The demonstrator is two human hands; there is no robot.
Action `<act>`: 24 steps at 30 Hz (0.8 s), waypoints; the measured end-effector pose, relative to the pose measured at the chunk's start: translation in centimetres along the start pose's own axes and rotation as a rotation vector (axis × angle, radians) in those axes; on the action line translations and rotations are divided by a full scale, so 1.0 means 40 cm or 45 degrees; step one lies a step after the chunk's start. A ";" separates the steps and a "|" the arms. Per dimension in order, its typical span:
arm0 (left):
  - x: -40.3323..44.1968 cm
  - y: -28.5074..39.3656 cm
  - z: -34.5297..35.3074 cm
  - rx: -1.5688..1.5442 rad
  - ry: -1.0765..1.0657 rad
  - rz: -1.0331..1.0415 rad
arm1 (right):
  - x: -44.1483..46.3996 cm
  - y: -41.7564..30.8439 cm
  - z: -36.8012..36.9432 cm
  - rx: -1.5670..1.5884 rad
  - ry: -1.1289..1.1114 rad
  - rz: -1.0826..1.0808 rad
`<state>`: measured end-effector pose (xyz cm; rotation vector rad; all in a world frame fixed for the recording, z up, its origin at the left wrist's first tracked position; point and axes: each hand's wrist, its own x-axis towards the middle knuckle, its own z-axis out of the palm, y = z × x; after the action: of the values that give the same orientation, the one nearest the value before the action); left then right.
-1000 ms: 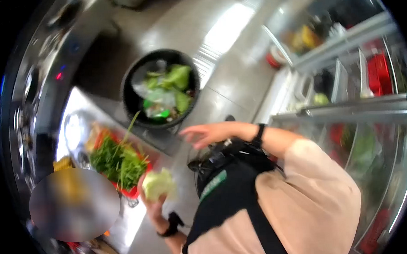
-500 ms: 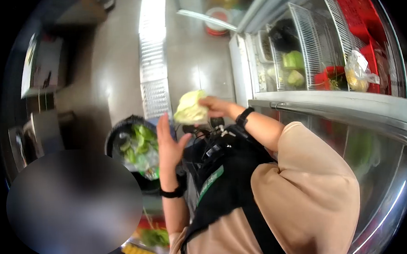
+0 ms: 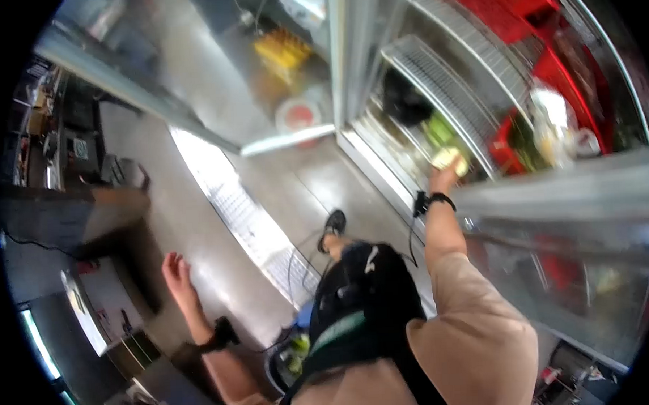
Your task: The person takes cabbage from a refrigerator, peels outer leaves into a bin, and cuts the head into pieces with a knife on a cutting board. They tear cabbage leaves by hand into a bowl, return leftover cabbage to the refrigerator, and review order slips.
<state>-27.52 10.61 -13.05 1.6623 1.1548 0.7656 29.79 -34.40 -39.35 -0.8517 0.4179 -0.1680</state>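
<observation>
My right hand (image 3: 446, 175) reaches over the sill of the open glass-door fridge, gripping a pale cut cabbage (image 3: 448, 158). Greener cabbage (image 3: 438, 131) lies just beyond it on the same low level, beside a black bag (image 3: 405, 98). My left hand (image 3: 179, 278) hangs out over the floor at the left, away from any object. Its fingers are loosely bent and a little blurred, with nothing in them. Both wrists wear black bands.
Wire racks (image 3: 442, 81) and red baskets (image 3: 565, 76) fill the fridge, with a clear bag (image 3: 553, 131) near its front. The glass door (image 3: 217, 69) stands open ahead. A metal floor grate (image 3: 226, 196) crosses the floor. A bin with greens (image 3: 296, 356) is by my legs.
My right hand has carried the cabbage from in front of my body into the fridge. My left hand has swung outward to the left, and the view has turned.
</observation>
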 end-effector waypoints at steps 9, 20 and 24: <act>0.801 0.227 0.156 -0.552 0.010 0.358 | -0.016 -0.079 0.175 -0.845 0.675 0.194; 1.281 0.166 0.265 -1.204 -0.667 0.051 | -0.532 0.245 0.036 -0.549 -0.048 0.078; 1.298 0.093 0.192 -0.762 -1.062 0.176 | -1.226 0.364 0.428 -0.613 -0.539 0.835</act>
<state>-0.84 55.95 -13.35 1.3245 0.1912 0.3621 -7.73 2.07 -26.17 -1.1431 0.3205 0.7355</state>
